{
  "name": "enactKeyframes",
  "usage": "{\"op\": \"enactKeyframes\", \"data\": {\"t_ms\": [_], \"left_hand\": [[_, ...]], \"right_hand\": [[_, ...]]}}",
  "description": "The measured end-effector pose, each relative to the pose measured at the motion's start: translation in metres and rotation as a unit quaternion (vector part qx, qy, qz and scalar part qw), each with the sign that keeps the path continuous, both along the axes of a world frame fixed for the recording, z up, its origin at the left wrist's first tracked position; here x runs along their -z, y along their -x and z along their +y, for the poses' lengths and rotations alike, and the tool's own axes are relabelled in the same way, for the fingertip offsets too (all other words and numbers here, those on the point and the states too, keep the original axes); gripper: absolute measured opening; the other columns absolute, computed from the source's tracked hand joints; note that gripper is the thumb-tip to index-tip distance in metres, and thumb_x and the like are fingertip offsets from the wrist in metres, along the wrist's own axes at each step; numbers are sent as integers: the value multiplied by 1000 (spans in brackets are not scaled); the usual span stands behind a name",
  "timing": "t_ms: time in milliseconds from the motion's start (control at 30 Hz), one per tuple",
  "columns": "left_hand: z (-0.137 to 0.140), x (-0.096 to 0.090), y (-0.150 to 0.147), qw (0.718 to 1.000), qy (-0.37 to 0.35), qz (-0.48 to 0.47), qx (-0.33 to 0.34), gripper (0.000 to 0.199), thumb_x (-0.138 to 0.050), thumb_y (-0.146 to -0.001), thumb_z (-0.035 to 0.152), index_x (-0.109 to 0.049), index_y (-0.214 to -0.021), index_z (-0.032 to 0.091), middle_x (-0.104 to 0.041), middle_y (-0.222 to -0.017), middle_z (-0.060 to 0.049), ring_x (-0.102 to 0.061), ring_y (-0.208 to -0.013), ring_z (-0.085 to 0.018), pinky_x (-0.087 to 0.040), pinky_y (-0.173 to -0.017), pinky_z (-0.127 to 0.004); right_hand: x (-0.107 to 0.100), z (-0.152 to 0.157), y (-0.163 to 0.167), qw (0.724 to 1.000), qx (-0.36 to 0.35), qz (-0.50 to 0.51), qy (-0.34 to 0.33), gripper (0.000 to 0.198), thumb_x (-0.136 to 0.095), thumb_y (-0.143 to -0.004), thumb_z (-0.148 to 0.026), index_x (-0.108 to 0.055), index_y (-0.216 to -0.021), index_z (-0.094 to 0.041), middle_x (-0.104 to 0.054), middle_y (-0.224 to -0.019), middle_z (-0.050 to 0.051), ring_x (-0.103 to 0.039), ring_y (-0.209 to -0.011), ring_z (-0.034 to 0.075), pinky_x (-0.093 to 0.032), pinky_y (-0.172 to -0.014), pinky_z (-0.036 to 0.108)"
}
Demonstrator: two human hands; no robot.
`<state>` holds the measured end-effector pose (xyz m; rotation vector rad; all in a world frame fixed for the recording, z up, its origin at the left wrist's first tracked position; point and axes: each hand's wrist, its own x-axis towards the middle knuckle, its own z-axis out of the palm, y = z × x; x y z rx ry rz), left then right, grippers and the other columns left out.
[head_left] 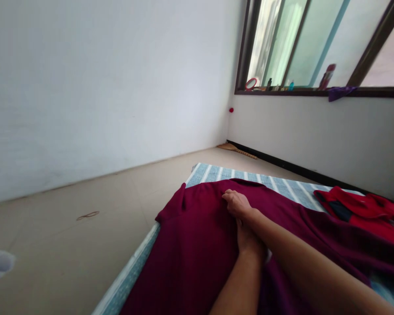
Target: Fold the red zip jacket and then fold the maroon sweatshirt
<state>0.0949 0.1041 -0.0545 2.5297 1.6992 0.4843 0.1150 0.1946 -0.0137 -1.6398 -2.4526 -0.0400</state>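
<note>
A maroon garment lies spread over a blue-and-white striped mat, with a short sleeve-like part reaching out at its left. On its upper middle rests my right hand, fingers curled in and closed at the cloth. My left hand is just below, crossed by my right wrist and forearm. Its fingers are mostly hidden, so their grip cannot be made out. Dark purple cloth shows beneath my forearms.
Red and navy clothing lies at the mat's right. A broom rests in the floor corner. A thin brown loop is on the tiles. The window sill holds a round mirror, a red bottle and purple cloth.
</note>
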Motion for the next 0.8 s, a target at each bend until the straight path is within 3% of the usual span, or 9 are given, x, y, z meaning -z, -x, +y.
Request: {"op": "enactKeyframes", "data": {"t_ms": [67,167,267,367,467,533,633,800], "left_hand": [[-2,-4,1,999,37,16,30,57,-37,-90,36,-41,-141,12,-42,-145,-14,-28,-138,-34,-26,-111,-54],[-5,-5,0,999,44,14,-6,71,-38,-88,47,-36,-140,0,-31,-149,-21,-20,-141,-33,-21,-114,-51],[-8,-6,-2,999,46,14,-22,73,-34,-88,48,-30,-142,0,-22,-152,-20,-17,-142,-31,-20,-115,-49],[-9,-6,-2,998,53,21,-20,69,-31,-90,46,-29,-143,2,-21,-153,-18,-16,-142,-30,-20,-115,-48],[-9,-5,-3,998,52,20,-23,72,-26,-90,51,-29,-144,3,-20,-153,-18,-15,-142,-30,-20,-115,-49],[-8,-2,-4,998,51,17,-28,76,-24,-90,56,-29,-144,3,-20,-154,-18,-15,-142,-30,-20,-115,-48],[-6,1,-6,998,54,14,-28,80,-26,-88,61,-30,-143,3,-18,-154,-19,-14,-143,-31,-19,-115,-49],[-4,-1,-6,998,57,15,-29,81,-30,-87,61,-30,-144,3,-20,-153,-18,-14,-143,-30,-19,-115,-49]], "right_hand": [[-11,10,-5,1000,12,1,-4,33,-41,-81,-9,-64,-102,-20,-62,-105,6,-57,-96,19,-42,-78,26],[-28,35,-12,999,47,6,-16,37,-39,-83,-11,-60,-112,-20,-59,-115,9,-54,-108,22,-41,-85,29],[-33,63,-18,995,95,6,1,38,-45,-82,-16,-58,-117,-19,-57,-121,12,-52,-112,26,-42,-87,33],[-31,84,-27,989,140,4,42,34,-51,-80,-26,-62,-111,-16,-62,-113,15,-58,-102,28,-44,-81,36],[-31,92,-36,984,160,6,80,29,-57,-76,-35,-68,-92,-14,-68,-93,13,-63,-83,25,-45,-69,31],[-35,91,-40,984,157,11,85,24,-60,-73,-35,-70,-81,-15,-68,-82,10,-62,-74,21,-42,-62,26],[-48,80,-45,988,141,22,53,21,-59,-73,-34,-69,-81,-17,-67,-80,7,-61,-71,18,-37,-57,24],[-54,27,-55,995,89,35,-21,20,-55,-79,-35,-65,-87,-20,-64,-79,4,-58,-74,17,-36,-61,25]]}}
